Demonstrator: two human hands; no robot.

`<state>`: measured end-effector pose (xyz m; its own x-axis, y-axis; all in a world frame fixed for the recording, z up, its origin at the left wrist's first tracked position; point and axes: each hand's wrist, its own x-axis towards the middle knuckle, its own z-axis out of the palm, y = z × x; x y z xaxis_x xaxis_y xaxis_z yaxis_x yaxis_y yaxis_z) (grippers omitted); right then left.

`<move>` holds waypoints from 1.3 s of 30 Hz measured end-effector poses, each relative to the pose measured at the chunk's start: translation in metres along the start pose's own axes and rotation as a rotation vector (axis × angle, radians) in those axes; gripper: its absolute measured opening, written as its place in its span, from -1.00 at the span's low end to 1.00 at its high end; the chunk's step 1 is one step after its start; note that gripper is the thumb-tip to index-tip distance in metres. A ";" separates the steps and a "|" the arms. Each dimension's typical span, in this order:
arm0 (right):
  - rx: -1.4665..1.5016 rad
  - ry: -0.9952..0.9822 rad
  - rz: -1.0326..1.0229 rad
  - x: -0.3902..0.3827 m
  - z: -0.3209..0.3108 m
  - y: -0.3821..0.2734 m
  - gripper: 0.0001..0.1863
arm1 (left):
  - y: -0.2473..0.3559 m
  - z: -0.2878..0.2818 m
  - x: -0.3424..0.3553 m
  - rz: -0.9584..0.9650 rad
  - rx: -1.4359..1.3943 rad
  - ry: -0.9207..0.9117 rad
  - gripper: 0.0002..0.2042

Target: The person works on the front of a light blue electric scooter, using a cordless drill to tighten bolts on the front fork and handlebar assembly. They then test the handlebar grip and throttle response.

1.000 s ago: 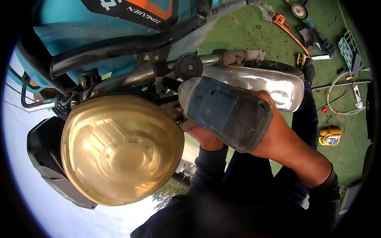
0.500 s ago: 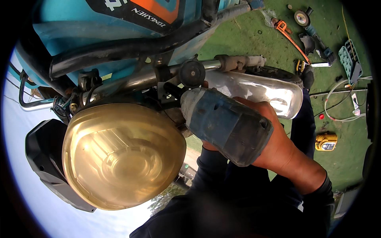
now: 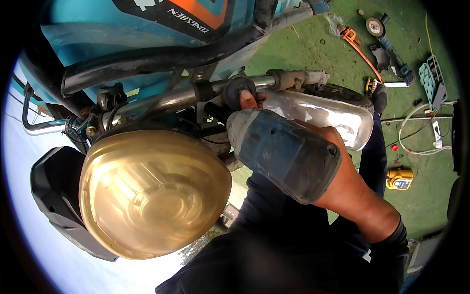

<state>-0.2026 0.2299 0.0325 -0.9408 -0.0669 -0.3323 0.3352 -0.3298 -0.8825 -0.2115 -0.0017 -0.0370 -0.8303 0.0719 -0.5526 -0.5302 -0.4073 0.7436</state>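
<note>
In my right hand [image 3: 338,161] is a blue and black impact wrench [image 3: 281,149], gripped from behind, its rear end toward me. The dark socket [image 3: 214,111] at its nose points at a metal bracket beside the chrome fork tube [image 3: 166,96]. My left hand [image 3: 249,100] reaches up behind the wrench, which hides most of it. Its thumb presses on the face of a round black disc [image 3: 233,92] next to the fork, with other fingertips bent close by. Left of the wrench sits a large yellowish headlight [image 3: 156,196].
A teal body panel [image 3: 93,44] and a black tubular bar [image 3: 161,66] run above. The chrome mudguard [image 3: 313,115] covers the front wheel. On the green floor lie an orange wrench [image 3: 360,51], an angle grinder [image 3: 389,46], a teal tool case [image 3: 432,81], a hose and a yellow device [image 3: 399,179].
My left thumb and fingertips have come up into view on the round black disc; before, they were almost hidden. The impact wrench stays nearly in place in my right hand.
</note>
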 end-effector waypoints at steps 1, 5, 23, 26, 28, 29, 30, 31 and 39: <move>-0.040 0.034 -0.028 0.000 -0.002 -0.005 -0.59 | 0.000 0.001 0.000 -0.003 0.001 0.002 -0.27; -0.010 0.029 0.026 0.003 -0.004 -0.007 -0.51 | -0.001 0.001 0.001 -0.019 0.000 -0.004 -0.27; -0.103 -0.038 0.148 -0.001 -0.020 -0.026 -0.36 | 0.018 0.008 0.007 -0.099 -0.002 0.020 -0.28; -0.015 -0.065 0.230 0.006 -0.022 -0.024 -0.38 | 0.024 0.012 0.004 -0.105 0.003 0.043 -0.28; 0.037 -0.071 0.241 0.010 -0.022 -0.015 -0.45 | 0.027 0.014 0.004 -0.110 0.006 0.046 -0.28; 0.062 -0.074 0.236 0.012 -0.022 -0.010 -0.49 | 0.030 0.017 0.002 -0.111 0.007 0.054 -0.28; 0.058 -0.057 0.228 0.012 -0.020 -0.007 -0.52 | 0.033 0.018 0.001 -0.117 0.008 0.059 -0.28; 0.053 -0.040 0.220 0.013 -0.019 -0.006 -0.54 | 0.035 0.019 0.000 -0.122 0.005 0.060 -0.28; 0.040 -0.063 0.204 0.014 -0.020 -0.002 -0.53 | 0.032 0.015 -0.004 -0.125 0.012 0.060 -0.28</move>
<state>-0.2152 0.2487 0.0227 -0.8555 -0.1946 -0.4798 0.5177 -0.3402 -0.7850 -0.2274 -0.0011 -0.0051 -0.7465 0.0670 -0.6620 -0.6308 -0.3879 0.6720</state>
